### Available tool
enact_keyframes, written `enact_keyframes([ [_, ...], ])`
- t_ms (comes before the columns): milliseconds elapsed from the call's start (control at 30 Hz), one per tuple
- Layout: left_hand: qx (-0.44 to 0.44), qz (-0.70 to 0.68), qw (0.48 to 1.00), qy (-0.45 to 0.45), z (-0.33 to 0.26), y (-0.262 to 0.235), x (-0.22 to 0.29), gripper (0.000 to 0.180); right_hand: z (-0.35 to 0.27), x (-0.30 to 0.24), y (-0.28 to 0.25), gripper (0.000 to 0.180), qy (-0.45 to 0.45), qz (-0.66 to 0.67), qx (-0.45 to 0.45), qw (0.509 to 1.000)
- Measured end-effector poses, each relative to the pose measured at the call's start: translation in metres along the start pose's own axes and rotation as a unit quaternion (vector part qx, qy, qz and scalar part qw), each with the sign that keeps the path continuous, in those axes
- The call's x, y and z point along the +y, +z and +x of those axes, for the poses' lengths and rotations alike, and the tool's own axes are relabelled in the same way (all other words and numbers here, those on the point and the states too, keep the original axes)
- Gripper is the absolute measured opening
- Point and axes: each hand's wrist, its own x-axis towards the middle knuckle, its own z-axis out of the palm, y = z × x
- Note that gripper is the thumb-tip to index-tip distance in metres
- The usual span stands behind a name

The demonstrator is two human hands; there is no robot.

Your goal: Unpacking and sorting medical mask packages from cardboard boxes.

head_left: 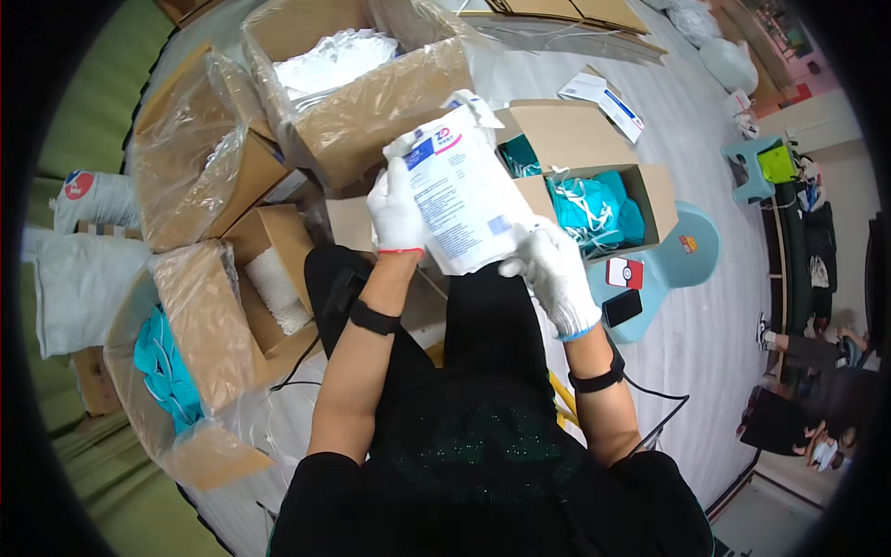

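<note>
White package: a flat, printed, sealed pouch [469, 190], tilted in the air above the black-clad legs [501, 320].
Left hand: white-gloved [399, 209], pinching the pouch's left edge, thumb over the front.
Right hand: white-gloved [555, 269], curled at the pouch's lower right corner; I cannot tell whether it pinches.
Right-hand carton: open [661, 200], just beyond the right hand, holding teal bundles with white ties [594, 209].
Blue-and-white box: slim [603, 102], by that carton's far flap.
Chair: light blue [698, 243]; a red-and-white box [625, 273] and black phone [622, 307] lie toward the seat's left edge, the phone nearer its front corner.
Large carton: plastic-lined [390, 97], beyond the left hand, with white contents [334, 63].
Far-left carton: teal fabric [167, 367] inside.
</note>
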Motion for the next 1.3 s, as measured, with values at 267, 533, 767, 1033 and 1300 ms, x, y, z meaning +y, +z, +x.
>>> enact_keyframes([
  [267,-0.219,0.096,0.965,-0.113,-0.043,0.085,-0.035,0.040,-0.027,-0.058,-0.072,0.018,-0.154,-0.265,0.360,0.881],
  [533,-0.180,0.098,0.948,-0.245,-0.058,0.050,-0.073,0.026,0.010,-0.035,-0.176,0.024,-0.045,-0.559,0.303,0.771],
  [767,-0.139,0.098,0.949,-0.265,-0.059,0.011,-0.064,0.024,-0.004,-0.102,-0.158,0.026,-0.142,-0.439,0.343,0.818],
  [1033,-0.177,0.095,0.940,-0.274,-0.069,0.014,-0.057,0.025,-0.005,-0.093,-0.172,0.034,-0.061,-0.583,0.304,0.751],
  [1300,-0.187,0.103,0.941,-0.262,-0.068,0.005,-0.061,0.027,-0.021,-0.110,-0.188,0.027,-0.078,-0.506,0.348,0.785],
])
